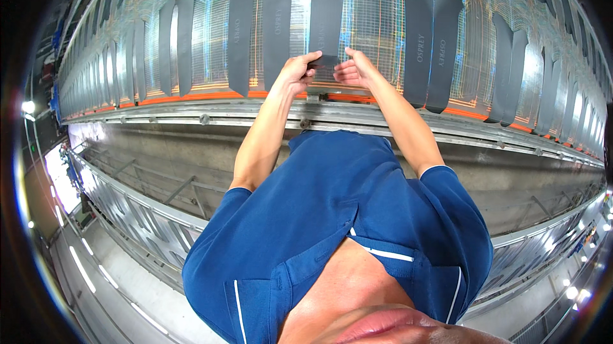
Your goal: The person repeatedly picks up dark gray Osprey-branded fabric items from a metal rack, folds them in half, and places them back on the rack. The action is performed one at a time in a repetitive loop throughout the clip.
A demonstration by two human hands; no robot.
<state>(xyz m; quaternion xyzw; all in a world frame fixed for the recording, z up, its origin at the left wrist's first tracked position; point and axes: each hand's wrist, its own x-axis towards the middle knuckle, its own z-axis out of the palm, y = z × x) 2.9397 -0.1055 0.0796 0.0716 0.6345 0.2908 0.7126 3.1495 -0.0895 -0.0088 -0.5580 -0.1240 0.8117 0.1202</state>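
— Where was the dark grey strip?
— Far centre, against the wire mesh rack, among similar strips.
— And the hands?
— The left hand pinched its lower edge; the right hand, fingers curled, touched its right corner.

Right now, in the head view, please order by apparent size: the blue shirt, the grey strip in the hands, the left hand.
1. Blue shirt, by far the largest, though nearest the camera.
2. Grey strip.
3. Left hand, smallest.
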